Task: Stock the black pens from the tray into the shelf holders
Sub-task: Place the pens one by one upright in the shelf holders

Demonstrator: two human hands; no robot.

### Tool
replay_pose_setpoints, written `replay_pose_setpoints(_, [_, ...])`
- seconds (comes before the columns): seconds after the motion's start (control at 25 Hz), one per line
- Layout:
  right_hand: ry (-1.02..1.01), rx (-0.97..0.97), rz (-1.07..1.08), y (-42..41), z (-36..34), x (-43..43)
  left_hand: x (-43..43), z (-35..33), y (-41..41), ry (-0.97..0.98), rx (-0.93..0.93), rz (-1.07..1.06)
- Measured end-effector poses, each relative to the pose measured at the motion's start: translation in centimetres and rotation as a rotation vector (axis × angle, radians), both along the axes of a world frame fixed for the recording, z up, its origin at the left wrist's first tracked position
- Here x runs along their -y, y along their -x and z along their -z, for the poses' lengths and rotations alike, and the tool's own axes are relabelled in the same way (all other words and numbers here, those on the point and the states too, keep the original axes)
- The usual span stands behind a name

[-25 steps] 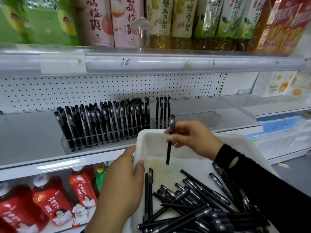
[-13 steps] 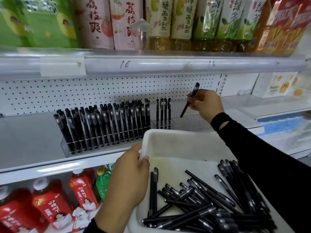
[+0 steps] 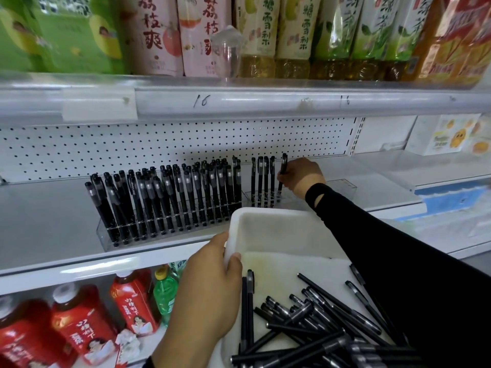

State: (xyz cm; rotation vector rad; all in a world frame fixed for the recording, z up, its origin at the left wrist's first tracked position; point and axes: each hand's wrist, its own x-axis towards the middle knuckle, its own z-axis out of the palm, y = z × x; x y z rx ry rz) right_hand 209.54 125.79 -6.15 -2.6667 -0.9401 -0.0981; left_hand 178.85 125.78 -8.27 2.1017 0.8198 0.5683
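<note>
Head view: grey shelf point(image 3: 53, 221), pegboard point(image 3: 106, 150) back; left hand point(image 3: 207, 282) grips tray point(image 3: 279, 229), right hand point(image 3: 301, 176) pinches pen point(image 3: 283, 162).

A shop aisle. White metal shelves point(image 3: 47, 221) with a perforated back panel point(image 3: 119, 147) carry a clear price-label strip point(image 3: 265, 102) hand-marked "16". Bottled tea and juice drinks point(image 3: 260, 35) line the shelf above and red-labelled bottles point(image 3: 79, 330) the one below. Black pens point(image 3: 170, 197) stand in a clear display holder point(image 3: 106, 232).
</note>
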Motion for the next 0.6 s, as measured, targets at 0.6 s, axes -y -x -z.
replay_pose_setpoints(0.6, [0.143,-0.302,-0.346,7.4,-5.0,9.7,-0.1,0.2,-0.1,0.014,-0.012,0.005])
